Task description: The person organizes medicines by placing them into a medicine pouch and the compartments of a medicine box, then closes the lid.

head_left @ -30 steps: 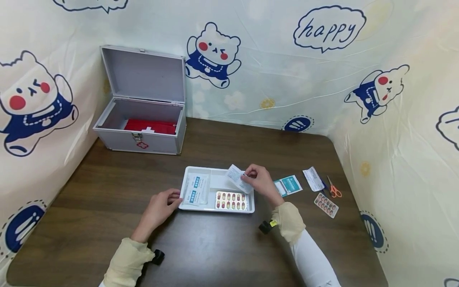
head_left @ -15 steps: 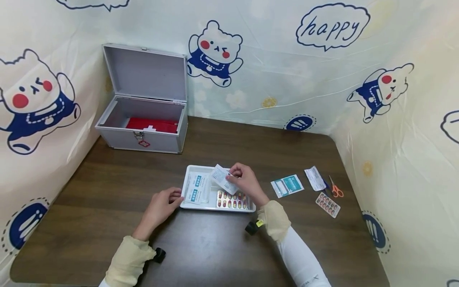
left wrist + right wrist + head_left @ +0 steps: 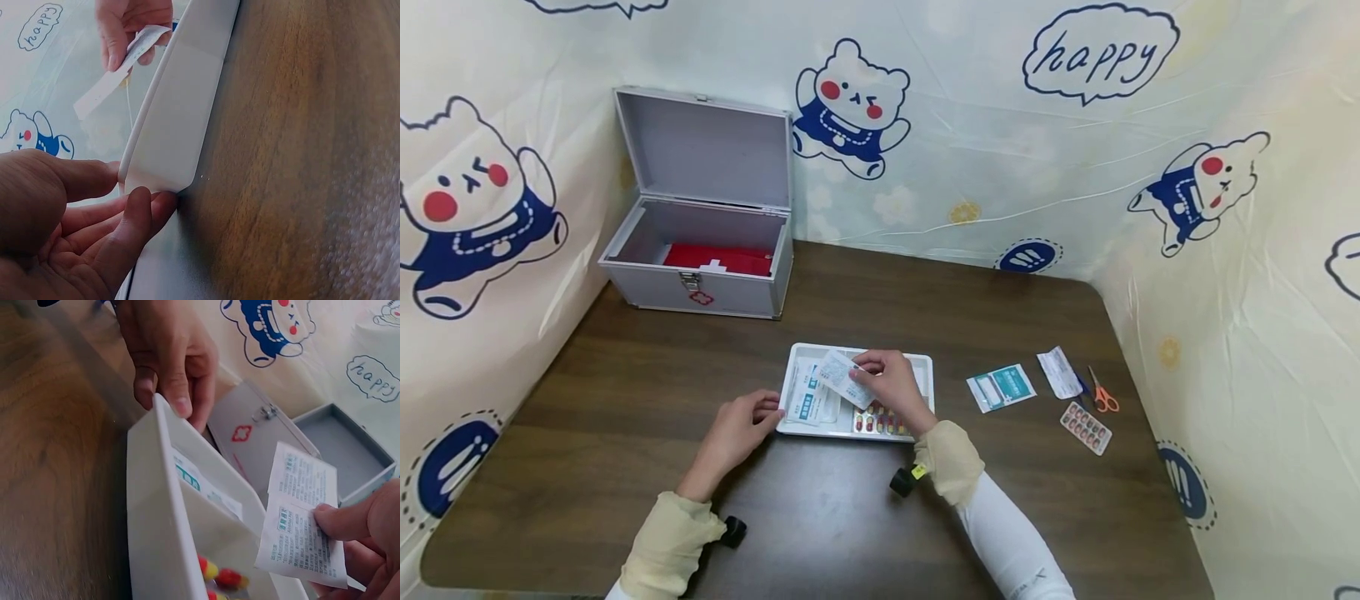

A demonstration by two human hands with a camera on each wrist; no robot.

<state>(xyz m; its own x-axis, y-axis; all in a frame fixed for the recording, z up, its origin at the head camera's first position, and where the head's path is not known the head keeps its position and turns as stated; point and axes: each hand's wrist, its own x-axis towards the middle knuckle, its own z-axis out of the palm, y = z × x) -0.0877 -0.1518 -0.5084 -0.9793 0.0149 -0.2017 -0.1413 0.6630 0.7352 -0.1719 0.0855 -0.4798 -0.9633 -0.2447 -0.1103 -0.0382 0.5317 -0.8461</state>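
Between thumb and fingers, my right hand pinches a small white packet printed with fine blue-green text. It holds the packet over the white divided tray, above the middle and left compartments. My left hand grips the tray's near left corner, the thumb at the rim and the fingers against the outer wall. White packets with blue labels lie in the left compartment. A blister pack of red and yellow capsules lies in the front right compartment, partly hidden by my right hand.
At the back left stands an open silver case with a red item inside. On the right lie a teal-and-white packet, a white packet, orange-handled scissors and another blister pack.
My right hand has carried the white packet leftward across the tray, from the right compartment toward the left one. My left hand has stayed at the tray's corner.
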